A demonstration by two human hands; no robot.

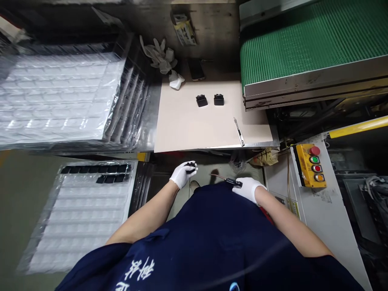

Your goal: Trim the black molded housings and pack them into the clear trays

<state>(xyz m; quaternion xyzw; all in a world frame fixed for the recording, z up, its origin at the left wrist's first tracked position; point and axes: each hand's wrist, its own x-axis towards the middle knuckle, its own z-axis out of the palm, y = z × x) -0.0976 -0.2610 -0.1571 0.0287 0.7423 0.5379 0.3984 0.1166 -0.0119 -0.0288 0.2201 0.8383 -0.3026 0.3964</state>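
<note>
My left hand (181, 175), in a white glove, is closed around a small black plastic part (190, 164) just in front of the table edge. My gloved right hand (247, 188) grips a black-handled tool with a thin coppery shaft (232, 181), like a screwdriver, its tip pointing left toward the other hand. A gap separates the tool from the part. On the beige table sheet (188, 129) stand two similar black parts, a left one (201, 100) and a right one (218, 100). A slim utility knife (239, 132) lies near the sheet's right front.
Stacked trays under clear film (60, 97) rise at left, with a lower tray (85, 214) partly filled with black parts. A green conveyor belt (312, 48) occupies the upper right, above a yellow button box (311, 165). Crumpled gloves (159, 54) and a phone (195, 69) lie behind.
</note>
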